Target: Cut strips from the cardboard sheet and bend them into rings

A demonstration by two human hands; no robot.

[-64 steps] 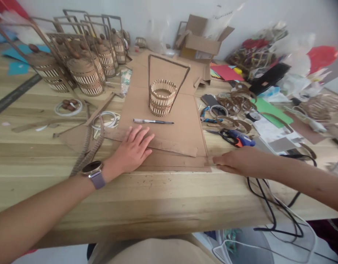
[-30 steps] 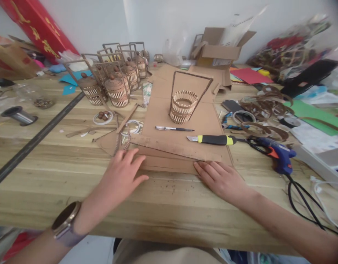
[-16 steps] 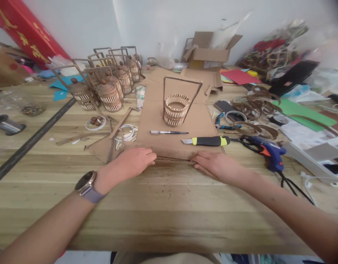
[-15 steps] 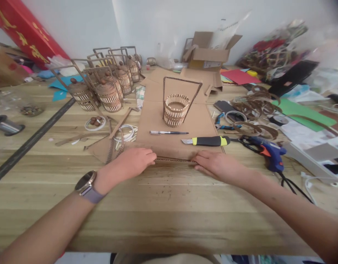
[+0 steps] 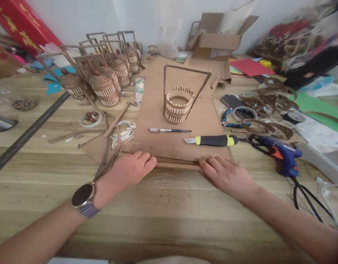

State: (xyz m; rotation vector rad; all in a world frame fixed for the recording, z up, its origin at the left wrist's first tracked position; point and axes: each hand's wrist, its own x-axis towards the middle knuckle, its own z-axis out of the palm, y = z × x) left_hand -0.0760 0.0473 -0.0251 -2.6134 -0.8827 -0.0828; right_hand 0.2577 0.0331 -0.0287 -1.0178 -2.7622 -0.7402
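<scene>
A large cardboard sheet [image 5: 158, 138] lies on the table in front of me. My left hand [image 5: 134, 168], with a watch on its wrist, has its fingers curled over the left part of the sheet's near edge. At the right part of that edge my right hand [image 5: 226, 176] grips with bent fingers. Between the hands runs a narrow cardboard strip [image 5: 178, 166], a dark gap showing above it. On the sheet stand a small slatted basket [image 5: 178, 110] with a tall handle, a pen [image 5: 170, 130] and a utility knife [image 5: 213, 140], blade pointing left.
Several lidded slatted baskets [image 5: 104, 90] stand at the back left. A blue glue gun [image 5: 281, 154] with its cord lies right of the sheet, near coiled brown strips [image 5: 265, 97]. White rings [image 5: 90, 119] and thin sticks lie on the left. An open box [image 5: 218, 40] stands behind.
The near edge of the cardboard has parted, so a strip and dark gap now show between my hands. My right hand has shifted slightly right. The camera view has moved a little.
</scene>
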